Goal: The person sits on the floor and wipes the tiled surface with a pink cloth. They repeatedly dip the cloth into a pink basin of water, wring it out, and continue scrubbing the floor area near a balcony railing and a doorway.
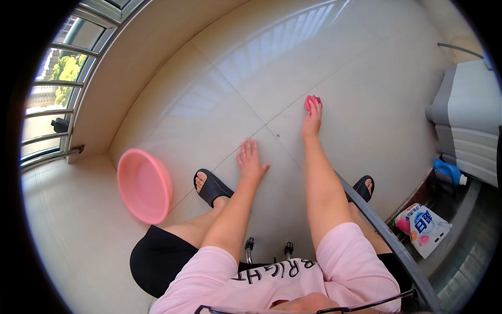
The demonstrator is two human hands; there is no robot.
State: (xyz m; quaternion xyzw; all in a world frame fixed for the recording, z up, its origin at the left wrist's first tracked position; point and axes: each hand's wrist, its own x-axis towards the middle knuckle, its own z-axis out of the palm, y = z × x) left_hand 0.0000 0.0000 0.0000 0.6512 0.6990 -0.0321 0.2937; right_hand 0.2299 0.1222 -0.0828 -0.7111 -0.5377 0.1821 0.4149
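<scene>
My right hand (312, 121) is stretched out ahead on the pale tiled floor (361, 125). Its fingers press on a small pinkish-red cloth (308, 102), partly covered by them; whether it is a cloth or a sponge is hard to tell. My left hand (252, 162) lies on the tiles with fingers spread, holding nothing. It rests near a crossing of the tile joints, between my feet. A small dark speck (278, 135) lies on the floor between the two hands. Over to the left a pink plastic basin (166, 184) leans toward the viewer, apart from both hands.
My feet wear black slides (213, 188). A grey metal bar (384, 230) runs past my right arm. At right are a grey-and-white ribbed bin-like object (468, 104), a blue bottle (448, 171) and a white detergent bag (424, 228). A barred window (63, 83) is at upper left.
</scene>
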